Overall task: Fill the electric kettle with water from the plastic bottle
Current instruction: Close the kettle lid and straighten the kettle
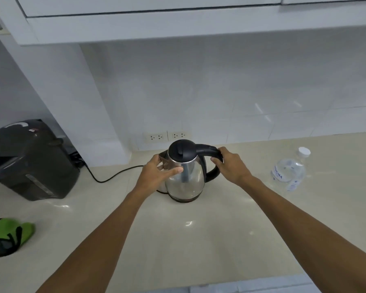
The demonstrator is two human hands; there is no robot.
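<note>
A stainless steel electric kettle (188, 178) with a black lid and black handle stands upright on the beige counter (199, 240), its lid down. My left hand (156, 174) wraps the kettle's left side by the spout, thumb across the steel front. My right hand (230, 163) grips the black handle on the right. A clear plastic water bottle (290, 170) with a white cap stands on the counter to the right of the kettle, apart from both hands.
A dark grey water-boiler pot (28, 159) sits at the far left, its black cord (114, 176) trailing toward the kettle. A green and black cloth (9, 235) lies at the left front. Wall sockets (167, 136) sit behind the kettle; white cabinets (178, 17) hang overhead.
</note>
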